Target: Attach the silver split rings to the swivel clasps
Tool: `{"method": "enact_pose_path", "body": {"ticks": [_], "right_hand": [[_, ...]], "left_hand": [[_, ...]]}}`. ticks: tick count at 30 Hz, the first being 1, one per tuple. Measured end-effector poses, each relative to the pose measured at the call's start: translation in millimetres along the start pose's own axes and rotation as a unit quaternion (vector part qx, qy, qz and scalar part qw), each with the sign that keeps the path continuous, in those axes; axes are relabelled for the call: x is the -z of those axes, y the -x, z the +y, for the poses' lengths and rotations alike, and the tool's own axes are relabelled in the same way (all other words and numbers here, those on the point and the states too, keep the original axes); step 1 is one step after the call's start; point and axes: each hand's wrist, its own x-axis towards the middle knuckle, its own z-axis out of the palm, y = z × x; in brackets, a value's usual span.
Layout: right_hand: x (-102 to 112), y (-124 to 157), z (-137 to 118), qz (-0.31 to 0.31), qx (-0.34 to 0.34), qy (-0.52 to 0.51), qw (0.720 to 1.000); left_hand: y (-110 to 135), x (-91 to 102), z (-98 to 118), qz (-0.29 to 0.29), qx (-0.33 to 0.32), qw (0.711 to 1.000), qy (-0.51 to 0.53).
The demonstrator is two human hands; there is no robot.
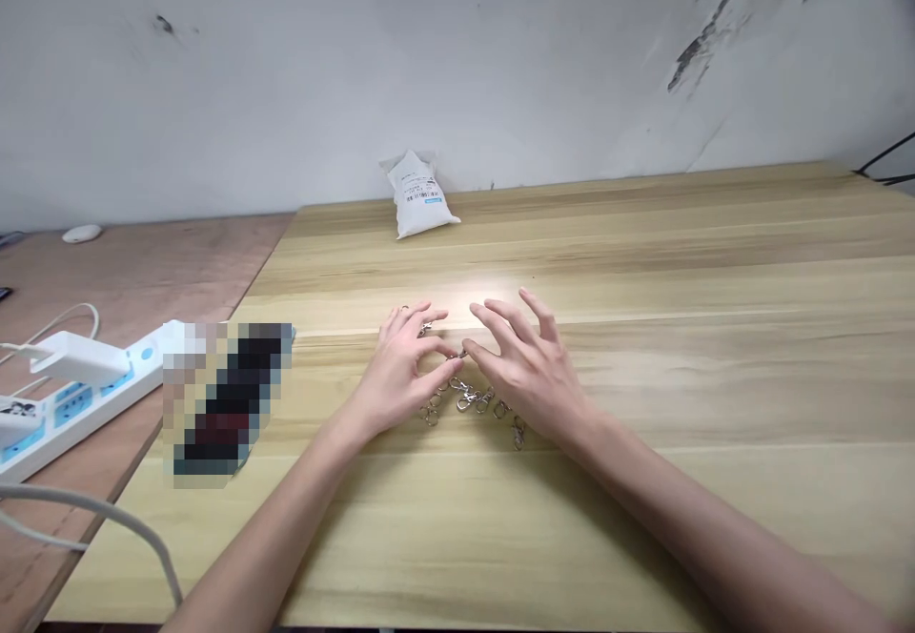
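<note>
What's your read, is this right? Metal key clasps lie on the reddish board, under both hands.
Not right: the metal key clasps lie on the pale wood-grain tabletop, not the reddish board; the head view shows it. The rest holds: they are under the left hand and the right hand.

Between and under the left hand (400, 376) and right hand (525, 366), the metal clasps (468, 399) are partly covered and too small to count or to tell whether they are linked. Left of the left hand, a pixelated block (221, 402) hides whatever lies there, and the frame's edge cuts off the power strip (78, 404). Beyond the hands, the packet's label (418, 185) is too small to read.
</note>
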Motion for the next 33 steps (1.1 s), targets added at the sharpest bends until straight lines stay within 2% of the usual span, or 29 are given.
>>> {"method": "enact_pose_path", "body": {"ticks": [8,14,19,22,26,30,33], "right_hand": [[1,0,2,0.018,0.029,-0.006,0.999],[0,1,5,0.024,0.07,-0.044,0.996],[4,0,8,0.006,0.101,-0.097,0.99],[5,0,10,0.019,0.094,-0.101,0.99],[5,-1,8,0.051,0.06,-0.101,0.992],[5,-4,2,0.073,0.007,-0.09,0.993],[7,-6,1,0.081,-0.004,-0.077,0.994]], "left_hand": [[1,-0.5,-8,-0.037,-0.061,0.997,-0.021],[-1,0.7,-13,-0.015,-0.111,0.991,-0.079],[-2,6.6,-13,-0.009,-0.124,0.987,-0.103],[-2,9.8,-9,0.026,-0.106,0.99,-0.084],[-2,11.2,-4,0.085,-0.043,0.995,-0.015],[-2,10.2,-6,0.104,0.01,0.992,0.068],[-4,8.8,-8,0.108,0.043,0.986,0.122]]}}
